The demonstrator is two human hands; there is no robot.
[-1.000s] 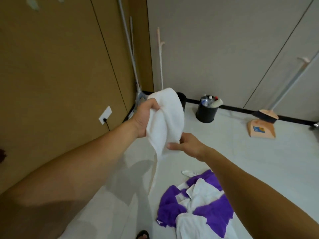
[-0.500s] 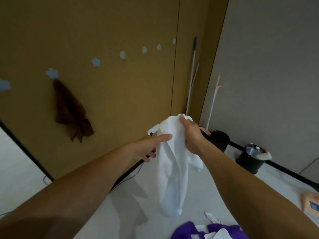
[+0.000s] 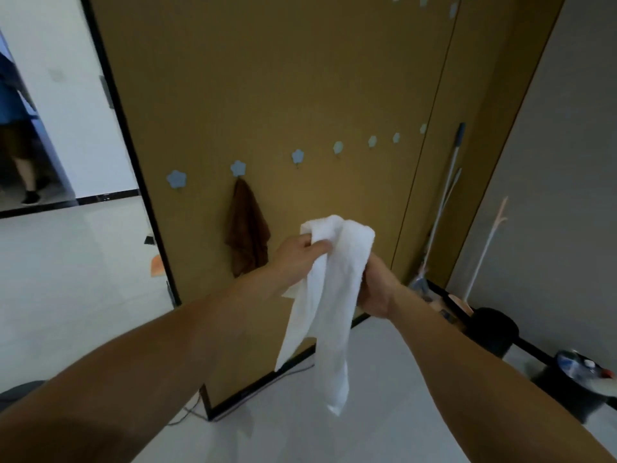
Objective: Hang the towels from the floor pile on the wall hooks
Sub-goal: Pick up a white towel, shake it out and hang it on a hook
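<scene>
A white towel [image 3: 329,295] hangs bunched between both my hands in front of the brown wall. My left hand [image 3: 293,259] grips its top left fold. My right hand [image 3: 375,292] grips the towel from the right side, its fingers hidden behind the cloth. A row of pale blue flower-shaped hooks [image 3: 297,156] runs across the wall above the towel. One hook [image 3: 238,168] carries a brown towel [image 3: 247,237]. The floor pile is out of view.
A mop and poles [image 3: 444,202] lean in the right corner. Black bins [image 3: 494,330] and a black bucket [image 3: 577,382] stand on the floor at the right. A doorway at the left shows a person's legs [image 3: 23,162]. A cable [image 3: 187,412] trails at the wall base.
My view swung left and up, so the hooks and brown towel moved to the centre. My left hand took hold of the towel's top, and both hands raised it toward the wall.
</scene>
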